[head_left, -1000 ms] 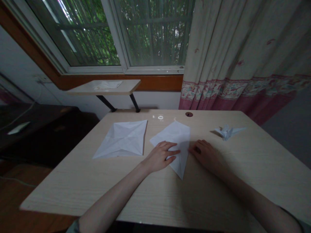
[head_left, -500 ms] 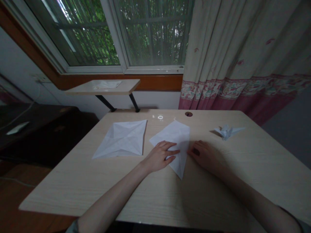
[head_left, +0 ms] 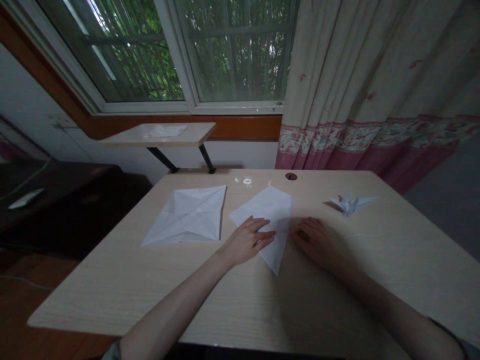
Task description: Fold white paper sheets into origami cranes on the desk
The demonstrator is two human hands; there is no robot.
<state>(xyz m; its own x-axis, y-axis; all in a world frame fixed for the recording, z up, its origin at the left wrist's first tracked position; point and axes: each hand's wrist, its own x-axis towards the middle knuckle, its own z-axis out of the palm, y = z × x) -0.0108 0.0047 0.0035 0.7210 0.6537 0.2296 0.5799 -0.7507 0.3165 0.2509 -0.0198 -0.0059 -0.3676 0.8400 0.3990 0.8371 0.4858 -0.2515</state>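
Note:
A white paper folded into a triangle (head_left: 270, 210) lies in the middle of the light wooden table (head_left: 337, 300). My left hand (head_left: 247, 241) rests flat on its lower left part, fingers stretched out and pressing it down. My right hand (head_left: 314, 239) lies on the table at the paper's right edge, fingers curled with the tips against the fold. Left of them lies a creased, unfolded white sheet (head_left: 189, 215). A small folded paper crane (head_left: 350, 203) sits at the right rear of the table.
A cable hole (head_left: 291, 176) is near the table's rear edge. Behind stands a small raised shelf (head_left: 161, 134) under the window, with a curtain (head_left: 375, 85) at the right. A dark cabinet (head_left: 56, 200) stands to the left.
Almost nothing has changed; both hands stay on the folded paper, and the view has shifted slightly.

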